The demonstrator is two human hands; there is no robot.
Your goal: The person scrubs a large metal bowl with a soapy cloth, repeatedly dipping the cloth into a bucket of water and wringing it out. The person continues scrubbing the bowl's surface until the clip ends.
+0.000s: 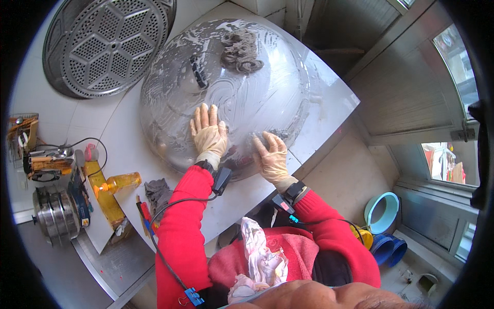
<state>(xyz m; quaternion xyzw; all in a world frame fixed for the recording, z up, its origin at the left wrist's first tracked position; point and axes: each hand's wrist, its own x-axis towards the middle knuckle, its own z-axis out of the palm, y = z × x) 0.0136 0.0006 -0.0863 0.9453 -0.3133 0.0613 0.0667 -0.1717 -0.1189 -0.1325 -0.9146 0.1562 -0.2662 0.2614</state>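
Note:
A large domed metal lid (247,110), streaked with soapy suds, lies on the white tabletop with its black handle (198,72) facing up. My left hand (210,135), in a pale rubber glove, rests flat on the lid's near side with fingers stretched out. Nothing shows in it. My right hand (272,158), gloved too, touches the near right rim with its fingers apart. Beside its fingertips is a dark, foamy patch (280,134); I cannot tell whether it is a scrubber or dirt. A shaggy grey rag (241,50) sits on the lid's far side.
A perforated metal steamer tray (110,49) stands at the far left. Left of the lid lie an orange bottle (121,182), a dark cloth (158,193) and a yellow board (103,193). A steel pot (54,213) is farther left. Blue basins (385,250) stand on the floor, right.

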